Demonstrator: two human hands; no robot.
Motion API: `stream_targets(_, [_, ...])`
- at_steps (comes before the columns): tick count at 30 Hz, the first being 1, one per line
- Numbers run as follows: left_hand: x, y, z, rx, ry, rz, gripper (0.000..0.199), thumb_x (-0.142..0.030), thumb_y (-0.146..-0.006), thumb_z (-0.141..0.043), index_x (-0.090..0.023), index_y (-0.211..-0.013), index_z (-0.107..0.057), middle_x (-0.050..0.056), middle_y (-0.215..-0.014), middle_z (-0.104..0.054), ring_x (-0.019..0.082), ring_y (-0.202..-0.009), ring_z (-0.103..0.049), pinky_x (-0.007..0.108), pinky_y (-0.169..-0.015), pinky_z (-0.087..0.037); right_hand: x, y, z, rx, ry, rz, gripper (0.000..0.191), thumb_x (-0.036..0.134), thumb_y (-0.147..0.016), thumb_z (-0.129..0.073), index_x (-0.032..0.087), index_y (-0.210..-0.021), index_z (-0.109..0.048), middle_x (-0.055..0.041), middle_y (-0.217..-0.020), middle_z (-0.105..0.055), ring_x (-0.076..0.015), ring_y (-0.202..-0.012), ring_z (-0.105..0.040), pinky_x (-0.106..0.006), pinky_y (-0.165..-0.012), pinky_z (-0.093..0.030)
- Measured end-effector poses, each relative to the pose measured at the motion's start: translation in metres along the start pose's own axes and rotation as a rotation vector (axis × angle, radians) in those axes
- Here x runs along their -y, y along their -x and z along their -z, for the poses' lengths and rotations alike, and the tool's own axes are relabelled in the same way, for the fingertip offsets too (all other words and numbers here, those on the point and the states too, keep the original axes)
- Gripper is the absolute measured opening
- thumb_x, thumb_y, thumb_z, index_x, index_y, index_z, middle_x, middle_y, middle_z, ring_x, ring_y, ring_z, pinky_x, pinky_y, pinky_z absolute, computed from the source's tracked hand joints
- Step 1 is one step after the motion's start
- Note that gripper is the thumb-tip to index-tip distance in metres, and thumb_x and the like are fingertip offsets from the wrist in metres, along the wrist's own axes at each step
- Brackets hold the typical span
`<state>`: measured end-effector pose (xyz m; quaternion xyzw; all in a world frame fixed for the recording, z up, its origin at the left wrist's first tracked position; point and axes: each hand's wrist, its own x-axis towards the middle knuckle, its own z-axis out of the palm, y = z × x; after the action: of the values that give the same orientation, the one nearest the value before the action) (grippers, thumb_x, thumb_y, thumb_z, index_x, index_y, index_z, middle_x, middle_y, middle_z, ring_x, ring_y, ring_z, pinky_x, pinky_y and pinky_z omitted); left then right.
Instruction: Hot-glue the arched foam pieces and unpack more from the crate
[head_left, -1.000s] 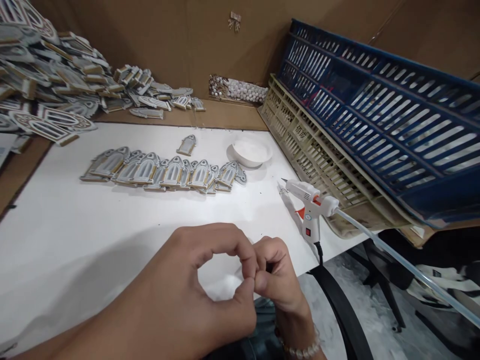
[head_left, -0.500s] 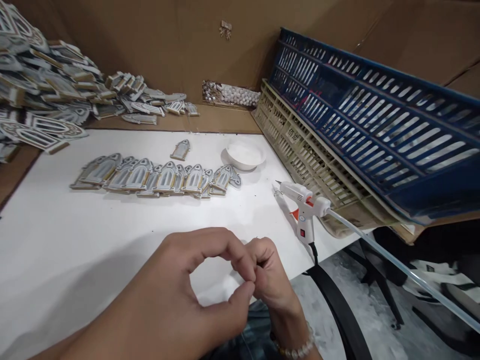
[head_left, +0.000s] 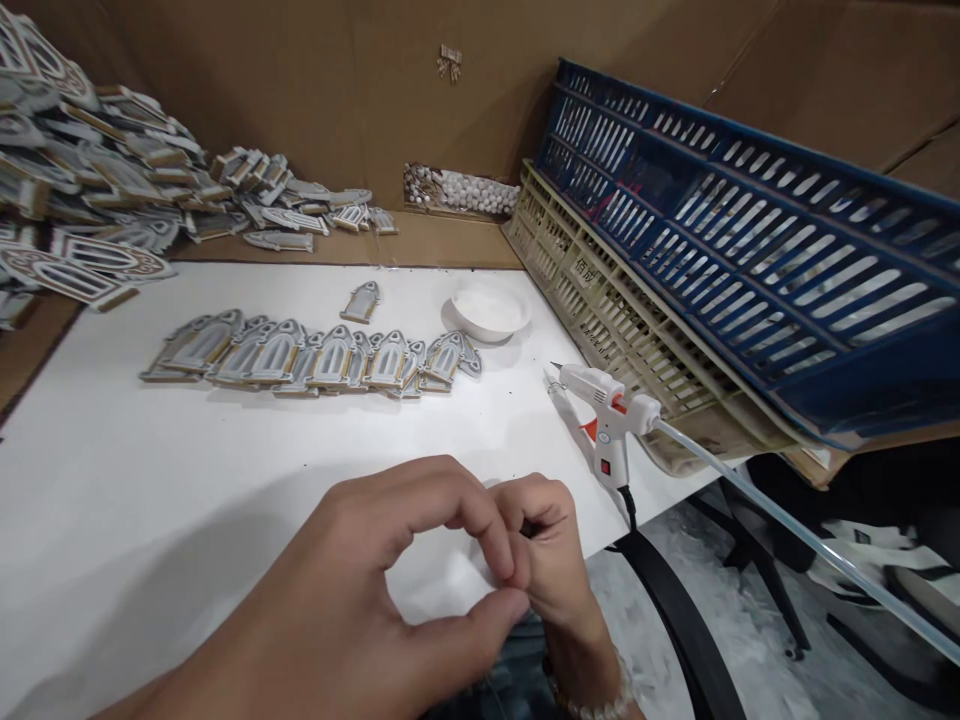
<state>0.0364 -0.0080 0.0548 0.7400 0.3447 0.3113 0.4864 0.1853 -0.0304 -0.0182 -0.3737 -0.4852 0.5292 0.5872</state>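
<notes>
White desk below, my left hand and right hand meet at the fingertips, perhaps for fine control; I cannot tell whether either grip pinches anything, since the fingers hide it. Right of them, the glue gun rests with its handle toward me, probably for easy reach. Arched pieces lie beyond, overlapping in a row, likely to save room.

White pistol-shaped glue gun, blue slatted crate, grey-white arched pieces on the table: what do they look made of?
Glue gun: likely plastic, smooth, judging by its moulded, vented shell.
Blue crate: probably rigid plastic, going by its moulded ribs.
Arched pieces: perhaps painted wood or fibreboard, since tan edges show; exact board unclear.
</notes>
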Motion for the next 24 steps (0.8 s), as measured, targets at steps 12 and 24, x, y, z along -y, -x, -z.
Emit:
stream_targets(12, [-0.004,0.005,0.01,0.186,-0.193,-0.137,0.014,-0.013,-0.086,-0.058,-0.027,-0.087,-0.058,-0.005,-0.088,-0.065,0.01,-0.081,-0.061,0.017,-0.07,-0.049,0.01,0.003,0.005,0.005,0.281,0.24,0.057,0.029,-0.079,-0.074,0.017,-0.049,-0.027,0.0079,-0.047,-0.026,-0.0054,-0.045,-0.024,-0.023,-0.043,-0.019])
stream_targets(24, [0.0,0.0,0.014,0.184,-0.38,-0.485,0.023,-0.003,-0.09,-0.047,-0.023,-0.09,-0.057,-0.001,-0.082,-0.062,0.012,-0.075,-0.059,0.019,-0.069,-0.049,0.005,0.001,0.009,0.047,0.178,0.095,0.055,0.025,-0.074,-0.077,0.017,-0.048,-0.029,0.0076,-0.048,-0.026,-0.0054,-0.047,-0.023,-0.023,-0.043,-0.018])
